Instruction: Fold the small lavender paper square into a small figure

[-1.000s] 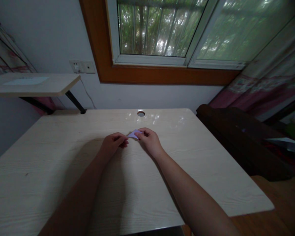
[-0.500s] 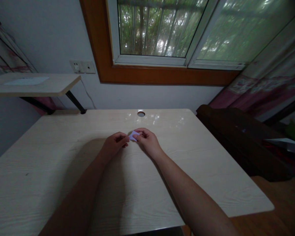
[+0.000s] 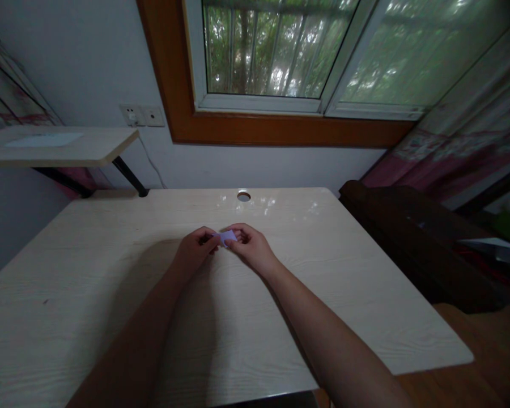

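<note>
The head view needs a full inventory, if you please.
purple piece: one, purple, between hands
table: one, pale, beneath hands
hole: one, greyish, table's far edge
shelf: one, pale, far left
sheet: one, whitish, on shelf
sockets: two, white, left of window
cable: one, white, below sockets
window: one, white-framed, back wall
curtains: two, pinkish, left and right
furniture: one, dark brown, right of table
clutter: uncounted, partly green, far right
floor: one, brown, lower right
left hand: one, bare, holding piece
right hand: one, bare, holding piece
</note>
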Demonstrator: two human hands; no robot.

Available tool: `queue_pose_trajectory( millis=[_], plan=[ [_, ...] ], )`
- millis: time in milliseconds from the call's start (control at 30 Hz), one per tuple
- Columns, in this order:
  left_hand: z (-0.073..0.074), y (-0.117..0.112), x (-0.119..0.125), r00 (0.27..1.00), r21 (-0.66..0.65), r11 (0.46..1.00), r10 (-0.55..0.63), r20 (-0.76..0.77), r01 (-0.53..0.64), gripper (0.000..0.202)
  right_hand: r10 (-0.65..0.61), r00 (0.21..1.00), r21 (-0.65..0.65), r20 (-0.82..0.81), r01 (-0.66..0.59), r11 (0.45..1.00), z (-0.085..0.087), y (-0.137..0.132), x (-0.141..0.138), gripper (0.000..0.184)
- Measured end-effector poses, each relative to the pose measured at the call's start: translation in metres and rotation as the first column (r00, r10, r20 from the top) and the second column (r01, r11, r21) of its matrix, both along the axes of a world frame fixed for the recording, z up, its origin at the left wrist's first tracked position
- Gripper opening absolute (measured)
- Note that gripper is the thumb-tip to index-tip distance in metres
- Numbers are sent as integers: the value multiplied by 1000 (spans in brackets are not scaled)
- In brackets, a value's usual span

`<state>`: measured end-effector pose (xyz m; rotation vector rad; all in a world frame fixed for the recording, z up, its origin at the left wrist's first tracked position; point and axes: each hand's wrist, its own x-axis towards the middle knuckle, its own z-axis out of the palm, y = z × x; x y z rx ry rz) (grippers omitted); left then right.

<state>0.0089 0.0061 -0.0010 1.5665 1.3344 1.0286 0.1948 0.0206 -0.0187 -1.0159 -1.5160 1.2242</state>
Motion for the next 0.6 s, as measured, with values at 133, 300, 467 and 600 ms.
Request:
queue_pose_trajectory(
  millis=[133, 300, 467, 600],
  plan=[
    [-3, 2, 0, 997, -5, 999, -36, -71, 35, 26, 21, 999, -2, -40, -21, 1000, -4, 2, 1, 34],
    [-2, -1, 1, 991, -10, 999, -37, -128, 36, 27, 12, 1000, 15, 1, -12, 1000, -6, 3, 0, 39],
    [0, -2, 1, 988, -17, 998, -56, -146, 54, 26, 8, 999, 29, 42, -9, 1000, -4, 1, 1, 38],
    [-2, 0, 1, 994, -36, 999, -22, -110, 19, 27, 20, 1000, 3, -24, -20, 1000, -3, 2, 1, 38]
  ],
)
